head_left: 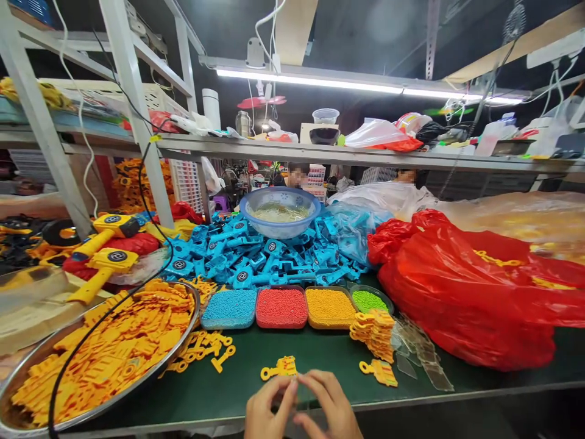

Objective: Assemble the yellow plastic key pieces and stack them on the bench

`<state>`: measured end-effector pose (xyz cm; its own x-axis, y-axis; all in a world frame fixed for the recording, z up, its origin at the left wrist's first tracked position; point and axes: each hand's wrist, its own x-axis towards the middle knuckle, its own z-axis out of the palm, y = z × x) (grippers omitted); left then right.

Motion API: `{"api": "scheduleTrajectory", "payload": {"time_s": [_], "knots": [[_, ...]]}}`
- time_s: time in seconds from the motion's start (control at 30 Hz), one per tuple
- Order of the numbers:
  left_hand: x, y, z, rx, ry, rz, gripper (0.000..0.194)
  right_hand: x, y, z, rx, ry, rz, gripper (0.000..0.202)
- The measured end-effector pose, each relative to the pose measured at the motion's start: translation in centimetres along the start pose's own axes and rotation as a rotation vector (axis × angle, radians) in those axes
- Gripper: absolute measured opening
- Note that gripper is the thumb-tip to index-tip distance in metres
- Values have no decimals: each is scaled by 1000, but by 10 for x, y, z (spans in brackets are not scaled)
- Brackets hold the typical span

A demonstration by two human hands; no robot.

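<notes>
My left hand [269, 407] is at the front edge of the green table, thumb and index finger pressed together; whatever lies between them is too small to make out. Close beside it, my right hand [326, 402] has its index fingertip near the left fingertips and its thumb apart, with nothing visible held. Just beyond both hands lies a yellow plastic piece [280, 368] with a ring at its left end. To the right, another yellow piece [381, 372] with coloured marks lies in front of a stack of similar pieces [373, 334].
Trays of blue [229, 308], red [282, 307] and yellow beads [329, 307] stand behind, beside a green-bead dish [369, 300]. A metal basin [194, 317] of orange pieces is left, a red bag [470, 299] right. Blue parts [272, 247] and a bowl [281, 228] lie farther back.
</notes>
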<state>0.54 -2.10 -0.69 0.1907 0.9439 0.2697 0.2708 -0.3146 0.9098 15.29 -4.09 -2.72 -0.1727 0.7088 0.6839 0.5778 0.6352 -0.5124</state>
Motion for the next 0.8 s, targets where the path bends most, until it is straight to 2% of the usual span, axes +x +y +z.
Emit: {"api": "scheduleTrajectory", "payload": {"time_s": [0.1, 0.17, 0.27, 0.4, 0.6, 0.8], "knots": [[22, 4, -21, 111, 99, 70, 43, 30, -1, -7, 15, -108, 112, 37], [29, -3, -32, 217, 191, 90, 42, 43, -1, -9, 61, -226, 187, 35], [30, -17, -40, 337, 222, 119, 39, 52, 0, -7, 134, -368, 250, 30], [26, -23, -39, 437, 159, 161, 31, 52, 3, -3, 146, -363, 308, 30], [26, -13, -39, 497, 82, 162, 22, 51, 3, -1, 134, -362, 291, 29], [24, -8, -44, 504, -110, 218, 24, 53, 3, -1, 103, -365, 273, 29]]}}
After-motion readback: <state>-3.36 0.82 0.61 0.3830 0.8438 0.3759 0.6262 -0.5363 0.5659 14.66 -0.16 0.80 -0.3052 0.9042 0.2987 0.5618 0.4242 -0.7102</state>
